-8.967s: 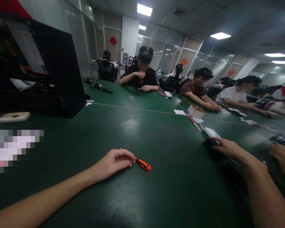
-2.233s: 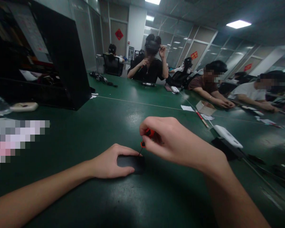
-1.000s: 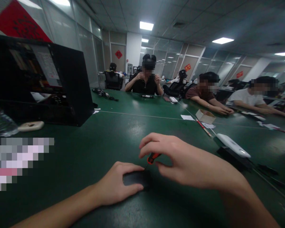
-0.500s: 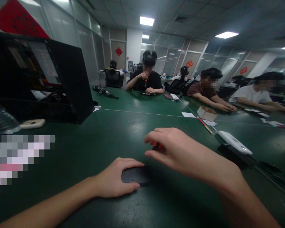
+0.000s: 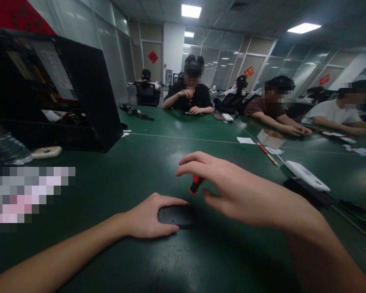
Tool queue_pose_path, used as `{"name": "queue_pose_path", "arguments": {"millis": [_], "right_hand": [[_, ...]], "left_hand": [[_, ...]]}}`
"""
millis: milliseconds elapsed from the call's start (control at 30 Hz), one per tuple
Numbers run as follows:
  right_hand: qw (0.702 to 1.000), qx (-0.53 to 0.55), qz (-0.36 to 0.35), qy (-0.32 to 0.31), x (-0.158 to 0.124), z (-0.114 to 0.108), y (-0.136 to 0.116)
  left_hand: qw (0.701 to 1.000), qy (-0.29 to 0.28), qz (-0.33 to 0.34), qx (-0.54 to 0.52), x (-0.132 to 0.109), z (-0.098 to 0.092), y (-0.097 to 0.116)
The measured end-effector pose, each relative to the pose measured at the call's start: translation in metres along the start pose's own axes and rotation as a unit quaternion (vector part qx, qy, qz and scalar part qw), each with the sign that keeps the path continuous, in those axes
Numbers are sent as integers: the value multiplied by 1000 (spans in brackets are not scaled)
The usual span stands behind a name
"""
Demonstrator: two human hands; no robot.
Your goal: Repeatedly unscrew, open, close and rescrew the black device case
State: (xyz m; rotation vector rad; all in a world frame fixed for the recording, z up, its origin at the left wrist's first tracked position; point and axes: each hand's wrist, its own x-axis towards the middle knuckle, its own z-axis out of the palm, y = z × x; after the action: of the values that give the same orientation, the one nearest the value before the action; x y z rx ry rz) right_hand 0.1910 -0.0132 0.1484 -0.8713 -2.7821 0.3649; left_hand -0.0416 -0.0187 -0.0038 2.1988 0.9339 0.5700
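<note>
A small flat black device (image 5: 177,214) lies on the green table (image 5: 116,179) in front of me. My left hand (image 5: 146,215) is closed round its left side and pins it down. My right hand (image 5: 228,187) pinches a small screwdriver with an orange and black handle (image 5: 196,184). The screwdriver stands almost upright, and its thin tip touches the top edge of the black device.
A large black open case (image 5: 79,93) stands at the left, a water bottle (image 5: 6,142) and a beige object (image 5: 46,152) beside it. A white device (image 5: 307,176) on a black base lies at the right. Several other people sit along the far and right sides, near a cardboard box (image 5: 271,138).
Nine seconds ago my left hand touched the screwdriver and my right hand reached a black object at the right. Since then the black device sits under my left hand and my right hand has kept turning the screwdriver.
</note>
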Motion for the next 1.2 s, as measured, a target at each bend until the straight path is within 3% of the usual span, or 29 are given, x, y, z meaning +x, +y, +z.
{"name": "queue_pose_path", "arguments": {"millis": [133, 300, 500, 1033, 1200], "right_hand": [[999, -36, 31, 17, 2, 1, 1], [998, 29, -34, 43, 3, 0, -6], [997, 51, -52, 28, 5, 5, -12], [998, 37, -54, 5, 8, 5, -19], [992, 88, -89, -2, 4, 3, -30]], "left_hand": [[1000, -5, 5, 1, 0, 0, -2], [1000, -2, 15, -21, 2, 1, 2], [998, 28, 30, -40, 4, 5, 4], [997, 43, 52, -48, 3, 5, 1], [997, 42, 51, -37, 2, 9, -1]]}}
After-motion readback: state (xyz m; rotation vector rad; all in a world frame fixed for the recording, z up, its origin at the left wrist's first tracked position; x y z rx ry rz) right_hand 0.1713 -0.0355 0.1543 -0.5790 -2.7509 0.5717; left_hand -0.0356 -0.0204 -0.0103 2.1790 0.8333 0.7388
